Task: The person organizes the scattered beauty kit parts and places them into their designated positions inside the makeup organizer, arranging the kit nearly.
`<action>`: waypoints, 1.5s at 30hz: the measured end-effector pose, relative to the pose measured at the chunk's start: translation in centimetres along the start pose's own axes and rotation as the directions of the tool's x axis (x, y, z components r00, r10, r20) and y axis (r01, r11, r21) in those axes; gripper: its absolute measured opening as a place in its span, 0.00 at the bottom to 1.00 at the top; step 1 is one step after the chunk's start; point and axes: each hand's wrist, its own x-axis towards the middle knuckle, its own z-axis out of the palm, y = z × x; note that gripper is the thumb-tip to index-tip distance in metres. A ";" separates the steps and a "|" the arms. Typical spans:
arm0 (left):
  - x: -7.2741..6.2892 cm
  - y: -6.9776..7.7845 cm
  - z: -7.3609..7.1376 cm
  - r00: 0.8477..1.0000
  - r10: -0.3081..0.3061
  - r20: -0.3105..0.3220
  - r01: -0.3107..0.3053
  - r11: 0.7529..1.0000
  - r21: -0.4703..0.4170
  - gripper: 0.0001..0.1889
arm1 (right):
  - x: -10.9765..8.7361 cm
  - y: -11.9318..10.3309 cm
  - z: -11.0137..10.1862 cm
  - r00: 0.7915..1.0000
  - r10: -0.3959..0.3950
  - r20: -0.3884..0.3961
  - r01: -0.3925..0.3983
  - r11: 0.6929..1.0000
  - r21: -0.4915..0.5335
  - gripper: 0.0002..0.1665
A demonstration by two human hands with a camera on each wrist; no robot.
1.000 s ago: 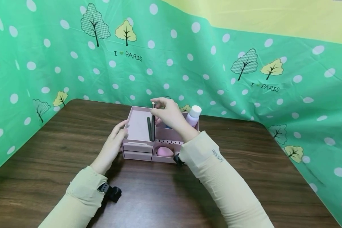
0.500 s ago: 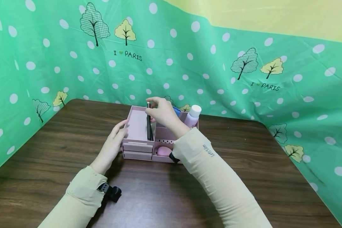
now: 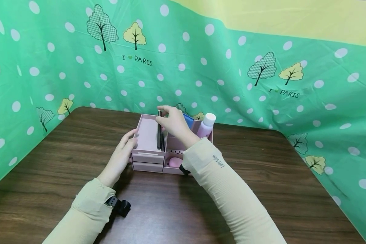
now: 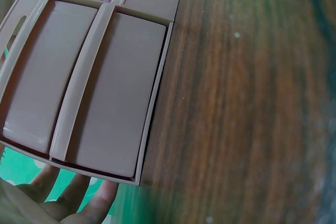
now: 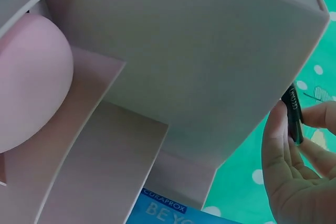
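Note:
A pink desktop organizer (image 3: pixel 147 151) stands on the table. My right hand (image 3: pixel 175 122) pinches the upper end of a slim black pencil (image 3: pixel 159 134) between thumb and fingers, above the organizer's left top tray. In the right wrist view, light lettering shows on the black pencil (image 5: pixel 292 109). A second, shorter dark stick (image 3: pixel 163 143) lies just right of it, by the tray's divider. My left hand (image 3: pixel 121 154) rests along the organizer's left side, its fingers against the outer wall. The left wrist view shows those fingers (image 4: pixel 73 195) beside the two drawers (image 4: pixel 118 95).
A white-capped bottle (image 3: pixel 206 125) stands in the back right compartment, near a blue packet (image 3: pixel 187 120). A pink egg-shaped sponge (image 3: pixel 175 162) sits in the front right compartment. Dark wooden table (image 3: pixel 256 169) surrounds the organizer; a green dotted cloth (image 3: pixel 177 78) hangs behind.
My right hand has shifted left with the black pencil, which passed from the right of the shorter stick to its left. The left hand has stayed in place.

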 end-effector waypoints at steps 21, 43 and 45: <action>0.0 0.1 0.2 1.000 0.014 -0.003 -0.014 1.000 -0.019 0.27 | -0.5 0.5 0.3 0.998 0.056 0.033 -0.049 0.983 -0.175 0.29; 0.0 0.0 0.1 1.000 0.007 0.008 -0.007 1.000 -0.014 0.28 | -2.5 1.6 0.6 0.992 -0.070 -0.106 0.064 0.997 -0.053 0.20; 0.0 -0.2 0.0 1.000 0.008 0.009 -0.008 1.000 -0.016 0.28 | -2.9 1.7 0.6 0.989 -0.083 -0.124 0.081 0.996 -0.020 0.21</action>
